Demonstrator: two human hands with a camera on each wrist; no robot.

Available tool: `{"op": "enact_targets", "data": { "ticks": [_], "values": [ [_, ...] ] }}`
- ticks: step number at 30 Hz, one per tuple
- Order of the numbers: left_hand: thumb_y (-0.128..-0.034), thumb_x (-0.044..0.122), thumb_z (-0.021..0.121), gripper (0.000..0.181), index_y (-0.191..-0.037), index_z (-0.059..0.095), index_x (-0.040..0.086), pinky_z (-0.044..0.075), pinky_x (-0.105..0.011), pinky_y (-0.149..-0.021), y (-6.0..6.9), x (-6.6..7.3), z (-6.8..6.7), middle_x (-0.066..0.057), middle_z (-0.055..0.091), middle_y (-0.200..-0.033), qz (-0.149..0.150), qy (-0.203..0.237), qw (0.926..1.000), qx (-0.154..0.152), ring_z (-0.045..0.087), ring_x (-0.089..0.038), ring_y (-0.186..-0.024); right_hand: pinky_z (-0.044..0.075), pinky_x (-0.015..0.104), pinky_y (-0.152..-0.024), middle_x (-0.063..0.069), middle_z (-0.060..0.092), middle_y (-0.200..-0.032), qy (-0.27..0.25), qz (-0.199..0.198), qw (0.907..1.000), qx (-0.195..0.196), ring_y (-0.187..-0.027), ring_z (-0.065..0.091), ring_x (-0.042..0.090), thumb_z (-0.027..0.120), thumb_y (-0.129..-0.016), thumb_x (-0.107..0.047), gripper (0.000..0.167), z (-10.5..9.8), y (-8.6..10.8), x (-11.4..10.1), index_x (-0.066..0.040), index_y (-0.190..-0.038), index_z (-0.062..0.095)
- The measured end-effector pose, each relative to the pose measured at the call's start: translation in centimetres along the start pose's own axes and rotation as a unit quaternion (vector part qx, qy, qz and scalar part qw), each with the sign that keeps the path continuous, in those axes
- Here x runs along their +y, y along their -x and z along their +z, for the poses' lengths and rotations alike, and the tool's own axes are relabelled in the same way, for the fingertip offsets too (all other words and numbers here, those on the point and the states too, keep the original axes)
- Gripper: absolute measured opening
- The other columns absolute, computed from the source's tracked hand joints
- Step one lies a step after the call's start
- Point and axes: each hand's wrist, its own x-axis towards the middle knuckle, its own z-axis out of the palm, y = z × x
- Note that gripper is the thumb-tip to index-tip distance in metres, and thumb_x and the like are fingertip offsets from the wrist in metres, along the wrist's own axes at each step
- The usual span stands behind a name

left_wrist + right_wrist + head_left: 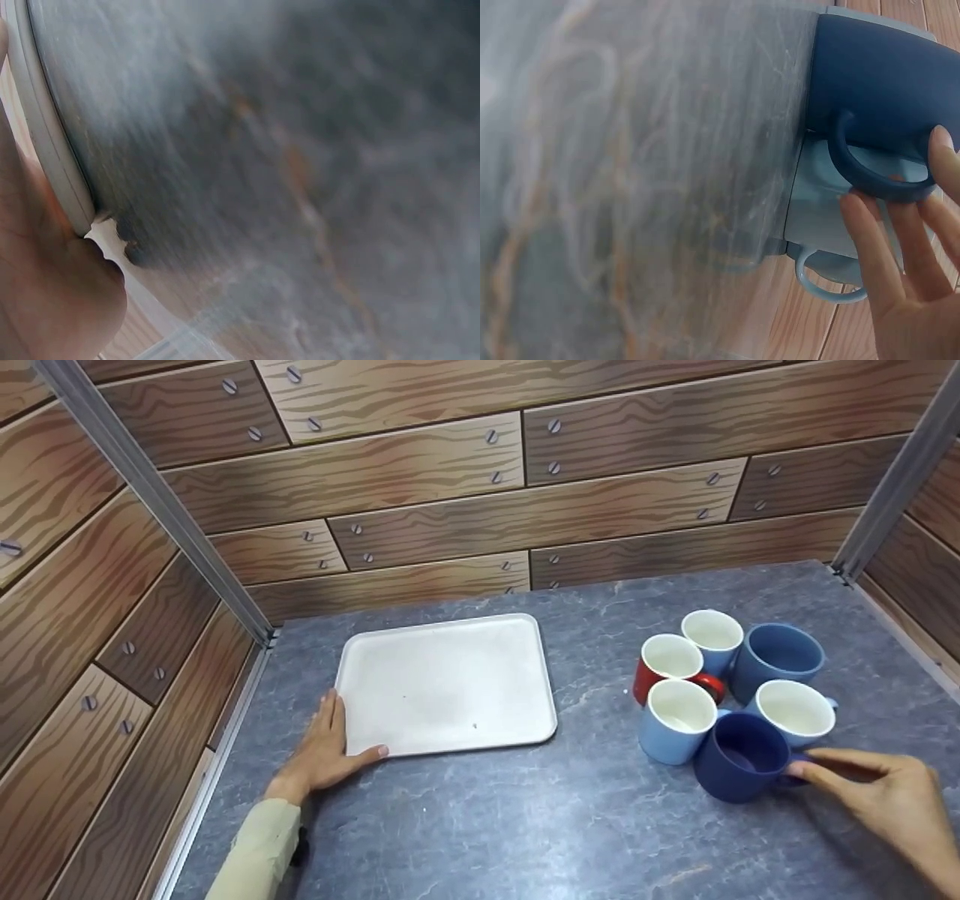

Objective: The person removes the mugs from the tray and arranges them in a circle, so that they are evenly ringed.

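At the near left corner of a white rectangular tray (pixel 446 690) rests my left hand (pixel 319 754), fingers straight along its left side and thumb at the front edge. The left wrist view shows only part of that hand beside the tray's rim (pixel 56 150). My right hand (pixel 889 795) pinches the handle (pixel 870 180) of a dark blue mug (pixel 724 780) between thumb and fingers. This mug stands upright at the front of a tight group, beside a light blue mug (pixel 664 742) and another light blue mug (pixel 795 720) behind it.
Farther back in the group stand a red mug (pixel 643 686) with a white inside, a light blue one (pixel 720 660) and a larger mid-blue mug (pixel 750 679). Wood-patterned walls (pixel 420 465) enclose the grey marbled table (pixel 525 817) at the back and sides.
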Motion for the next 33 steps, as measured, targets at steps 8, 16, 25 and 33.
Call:
{"op": "enact_targets", "data": {
  "ticks": [8, 16, 25, 33],
  "values": [
    [-0.0890, 0.079, 0.066, 0.135, -0.168, -0.002, -0.007, 0.006, -0.061, -0.135, 0.1, 0.0, 0.0, -0.024, -0.011, -0.178, -0.010, 0.012, 0.9999, -0.005, -0.009, -0.044, -0.165, 0.045, 0.002, -0.057, -0.040, 0.065, -0.069, 0.043, 0.041, 0.9979, 0.025, -0.065, 0.059, -0.024, 0.104, -0.069, -0.021, 0.029, -0.1, -0.6, 0.1, -0.005, -0.086, 0.086],
    [-0.0888, 0.080, 0.065, 0.136, -0.167, -0.003, -0.007, 0.006, -0.059, -0.135, -0.1, 0.1, 0.0, -0.026, -0.011, -0.178, -0.005, 0.004, 1.0000, -0.003, -0.008, -0.045, -0.165, 0.047, 0.007, -0.053, -0.043, 0.062, -0.066, 0.023, 0.080, 0.9966, 0.000, -0.063, 0.059, -0.021, 0.101, -0.074, -0.019, 0.033, 0.0, -0.9, 0.5, 0.005, -0.089, 0.082],
    [-0.0887, 0.080, 0.065, 0.135, -0.167, -0.002, -0.008, 0.007, -0.058, -0.135, -0.2, 0.2, 0.0, -0.027, -0.009, -0.177, 0.001, -0.001, 1.0000, 0.004, -0.005, -0.046, -0.165, 0.049, 0.008, -0.051, -0.041, 0.062, -0.064, 0.012, 0.106, 0.9943, -0.007, -0.061, 0.060, -0.018, 0.099, -0.076, -0.016, 0.026, -0.1, -1.2, 0.6, 0.002, -0.085, 0.082],
    [-0.0886, 0.080, 0.065, 0.136, -0.167, -0.002, -0.008, 0.007, -0.059, -0.135, 0.0, 0.1, 0.0, -0.027, -0.009, -0.177, -0.002, 0.004, 1.0000, 0.005, -0.006, -0.046, -0.165, 0.048, 0.007, -0.053, -0.041, 0.064, -0.066, 0.020, 0.094, 0.9953, -0.009, -0.063, 0.060, -0.020, 0.100, -0.076, -0.022, 0.029, -0.2, -1.4, 0.4, -0.001, -0.088, 0.084]
  ]
}}
